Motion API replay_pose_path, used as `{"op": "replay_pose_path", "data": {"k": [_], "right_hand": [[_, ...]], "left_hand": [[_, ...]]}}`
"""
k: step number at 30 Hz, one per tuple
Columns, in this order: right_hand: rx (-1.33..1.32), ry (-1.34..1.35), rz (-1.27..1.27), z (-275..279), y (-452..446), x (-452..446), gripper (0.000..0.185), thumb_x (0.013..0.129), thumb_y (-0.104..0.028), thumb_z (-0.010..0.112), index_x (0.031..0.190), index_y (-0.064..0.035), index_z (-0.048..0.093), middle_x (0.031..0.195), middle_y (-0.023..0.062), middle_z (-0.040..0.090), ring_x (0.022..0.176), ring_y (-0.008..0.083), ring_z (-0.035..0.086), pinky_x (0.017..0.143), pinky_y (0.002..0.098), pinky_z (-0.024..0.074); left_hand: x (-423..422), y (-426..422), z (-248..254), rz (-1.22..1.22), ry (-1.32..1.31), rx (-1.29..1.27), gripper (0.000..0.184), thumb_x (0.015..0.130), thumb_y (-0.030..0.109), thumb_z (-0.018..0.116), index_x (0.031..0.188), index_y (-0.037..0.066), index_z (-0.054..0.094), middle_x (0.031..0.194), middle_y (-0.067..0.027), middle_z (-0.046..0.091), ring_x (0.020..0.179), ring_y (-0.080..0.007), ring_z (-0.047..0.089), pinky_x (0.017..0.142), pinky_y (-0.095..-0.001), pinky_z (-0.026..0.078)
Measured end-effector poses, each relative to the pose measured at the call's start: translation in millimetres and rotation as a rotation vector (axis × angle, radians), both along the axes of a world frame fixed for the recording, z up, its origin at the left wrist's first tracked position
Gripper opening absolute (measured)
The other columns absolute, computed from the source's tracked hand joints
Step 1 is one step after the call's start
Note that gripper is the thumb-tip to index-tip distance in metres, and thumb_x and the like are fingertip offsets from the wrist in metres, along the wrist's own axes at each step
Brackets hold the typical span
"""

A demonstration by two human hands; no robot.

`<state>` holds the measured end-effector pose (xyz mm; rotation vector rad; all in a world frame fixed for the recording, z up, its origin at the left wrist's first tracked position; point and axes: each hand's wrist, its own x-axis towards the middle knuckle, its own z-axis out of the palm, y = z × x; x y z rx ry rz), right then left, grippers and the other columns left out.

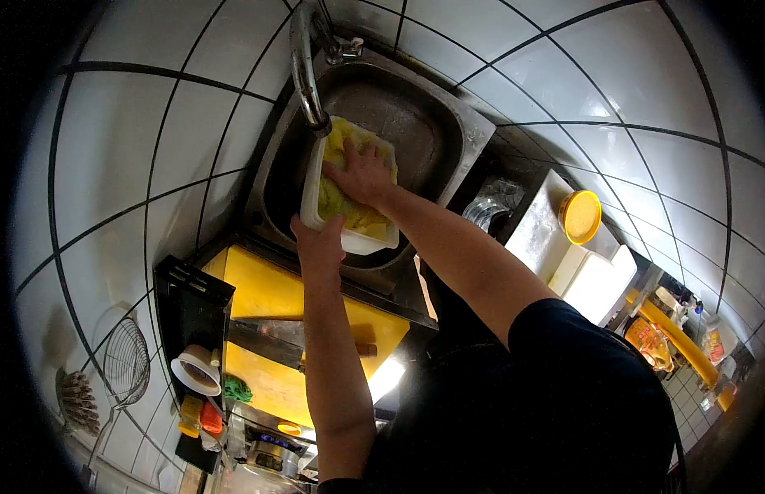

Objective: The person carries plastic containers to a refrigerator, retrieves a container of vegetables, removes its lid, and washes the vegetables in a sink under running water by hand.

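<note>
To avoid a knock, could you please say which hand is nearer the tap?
Right hand: inside the tub, near the tap; the left hand grips the tub's side, farther away.

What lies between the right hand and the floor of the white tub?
A yellow-green mass, too unclear to name; the head view shows the right hand spread on it inside the white tub.

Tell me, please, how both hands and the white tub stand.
Left hand gripping white tub at its near-left corner; right hand spread on yellow-green contents. Tub over sink. Faucet spout close by its rim.
</note>
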<state>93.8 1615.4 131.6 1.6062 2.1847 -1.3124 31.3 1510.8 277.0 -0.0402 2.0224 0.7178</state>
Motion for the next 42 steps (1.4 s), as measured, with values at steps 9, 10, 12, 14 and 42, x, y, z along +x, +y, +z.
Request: {"op": "replay_pose_path", "data": {"k": [9, 10, 12, 14, 42], "right_hand": [[-0.119, 0.04, -0.05, 1, 3, 0, 0.1, 0.086, -0.083, 0.038, 0.159, -0.0164, 0.024, 0.157, 0.0353, 0.02, 0.146, 0.0547, 0.018, 0.114, 0.068, 0.0174], [-0.099, 0.031, -0.039, 4, 4, 0, 0.1, 0.086, -0.081, 0.04, 0.159, -0.0137, 0.025, 0.154, 0.0376, 0.023, 0.142, 0.0548, 0.025, 0.114, 0.0625, 0.0238], [-0.058, 0.013, -0.018, 8, 6, 0, 0.1, 0.088, -0.078, 0.043, 0.157, -0.0083, 0.027, 0.147, 0.0423, 0.029, 0.135, 0.0549, 0.039, 0.112, 0.0515, 0.0366], [-0.114, 0.043, -0.05, 1, 5, 0, 0.101, 0.086, -0.082, 0.038, 0.159, -0.0128, 0.024, 0.154, 0.0377, 0.022, 0.142, 0.0545, 0.025, 0.115, 0.0618, 0.0232], [-0.223, 0.108, -0.089, -13, 14, 3, 0.108, 0.081, -0.087, 0.041, 0.159, -0.014, 0.023, 0.158, 0.0336, 0.019, 0.143, 0.0548, 0.027, 0.115, 0.0608, 0.0273]], "left_hand": [[-2, 1, -2, -0.033, -0.003, 0.027, 0.099, 0.08, 0.024, 0.072, 0.154, -0.006, 0.013, 0.128, -0.0267, 0.053, 0.092, -0.0274, 0.064, 0.06, -0.0317, 0.053], [-3, 1, -3, -0.033, -0.018, 0.017, 0.099, 0.08, 0.024, 0.072, 0.154, -0.006, 0.012, 0.128, -0.0267, 0.053, 0.092, -0.0275, 0.064, 0.06, -0.0317, 0.053], [-3, 2, -4, -0.035, -0.004, 0.019, 0.099, 0.08, 0.023, 0.071, 0.154, -0.006, 0.012, 0.129, -0.0269, 0.053, 0.092, -0.0278, 0.064, 0.059, -0.0316, 0.053], [-3, 3, -3, -0.043, -0.004, 0.012, 0.099, 0.081, 0.023, 0.072, 0.154, -0.005, 0.012, 0.131, -0.0275, 0.052, 0.095, -0.029, 0.064, 0.062, -0.0322, 0.054], [0, 14, 4, -0.236, 0.115, -0.097, 0.11, 0.081, 0.05, 0.074, 0.155, -0.004, 0.013, 0.145, -0.0377, 0.033, 0.128, -0.0484, 0.048, 0.105, -0.0484, 0.045]]}}
